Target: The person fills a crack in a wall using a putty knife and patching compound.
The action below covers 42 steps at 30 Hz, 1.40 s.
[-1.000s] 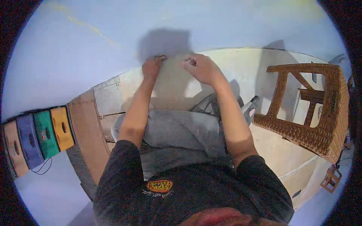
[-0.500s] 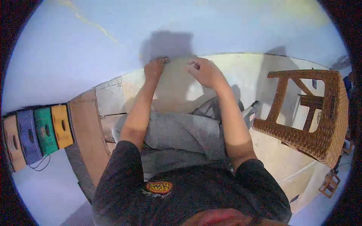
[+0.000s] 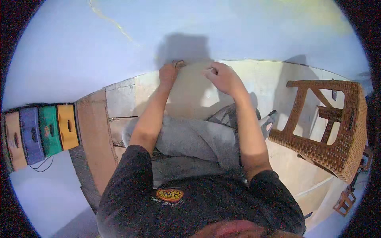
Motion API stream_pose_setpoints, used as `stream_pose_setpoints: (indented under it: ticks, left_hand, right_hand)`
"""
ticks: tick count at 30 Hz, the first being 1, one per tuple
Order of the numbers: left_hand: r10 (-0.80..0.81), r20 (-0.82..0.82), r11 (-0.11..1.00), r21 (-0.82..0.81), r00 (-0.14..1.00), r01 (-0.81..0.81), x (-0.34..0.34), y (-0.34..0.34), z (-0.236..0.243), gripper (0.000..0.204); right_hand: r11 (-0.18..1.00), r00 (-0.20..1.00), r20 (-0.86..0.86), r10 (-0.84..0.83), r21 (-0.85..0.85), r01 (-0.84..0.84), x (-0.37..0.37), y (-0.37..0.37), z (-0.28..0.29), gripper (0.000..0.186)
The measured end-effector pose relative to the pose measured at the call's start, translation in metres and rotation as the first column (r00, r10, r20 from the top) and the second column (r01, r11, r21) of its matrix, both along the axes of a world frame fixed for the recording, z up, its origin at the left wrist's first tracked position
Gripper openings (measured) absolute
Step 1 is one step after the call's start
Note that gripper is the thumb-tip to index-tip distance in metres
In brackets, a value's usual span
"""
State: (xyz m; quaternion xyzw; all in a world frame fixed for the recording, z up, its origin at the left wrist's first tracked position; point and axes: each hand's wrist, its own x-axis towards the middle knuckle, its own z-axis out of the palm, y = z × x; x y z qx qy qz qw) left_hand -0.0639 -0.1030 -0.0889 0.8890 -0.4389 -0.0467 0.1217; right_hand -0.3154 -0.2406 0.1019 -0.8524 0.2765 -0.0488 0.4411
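Observation:
My left hand (image 3: 168,75) is raised in front of my legs, its fingers curled, near the line where the pale board floor (image 3: 254,73) meets the wall (image 3: 254,31). A small dark shape shows at its fingertips; shadow keeps me from telling what it is. To its right, my right hand (image 3: 226,78) is closed, with thumb and forefinger brought together in a pinch. Anything thin between them is too small to make out. The two hands are a short way apart. Below them lie my legs in grey trousers (image 3: 194,135).
A brown woven wicker frame with open gaps (image 3: 355,131) stands close on the right; a smaller brown frame (image 3: 344,202) lies beyond it. On the left are coloured panels with oval holes (image 3: 68,127), a loose dark cable (image 3: 43,168) and a brown plank (image 3: 93,127).
The view has shifted slightly, so the surroundings sit a little differently in it. Both hands keep much the same curled shape and spacing.

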Motion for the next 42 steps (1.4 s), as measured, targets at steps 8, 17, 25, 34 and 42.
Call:
stream_pose_setpoints:
  ticks: [8,17,25,34,42]
  left_hand:
    - [-0.006,-0.031,0.999,-0.038,0.999,0.005,-0.018,-0.005,0.033,0.041]
    - [0.04,0.029,0.998,-0.041,0.999,-0.039,-0.007,0.0,0.027,0.037]
    - [-0.05,-0.019,0.996,-0.072,0.999,0.049,-0.029,-0.013,0.026,0.038]
    - [-0.011,0.022,0.997,-0.077,1.0,0.012,-0.012,0.003,0.012,0.038]
    - [0.023,0.043,1.0,-0.018,0.999,-0.023,-0.006,-0.006,0.002,0.047]
  right_hand:
    - [0.999,0.998,0.065,-0.017,-0.034,0.019,-0.003,0.003,-0.002,0.045]
    - [1.0,0.999,0.043,-0.006,0.004,0.006,0.001,0.006,0.014,0.042]
    - [0.997,0.995,0.07,-0.078,-0.021,0.079,-0.01,0.0,-0.006,0.041]
    - [1.0,0.992,0.124,-0.006,-0.016,0.008,-0.004,0.007,-0.004,0.045]
    - [1.0,0.994,0.107,0.009,0.02,-0.011,-0.004,0.002,-0.002,0.047]
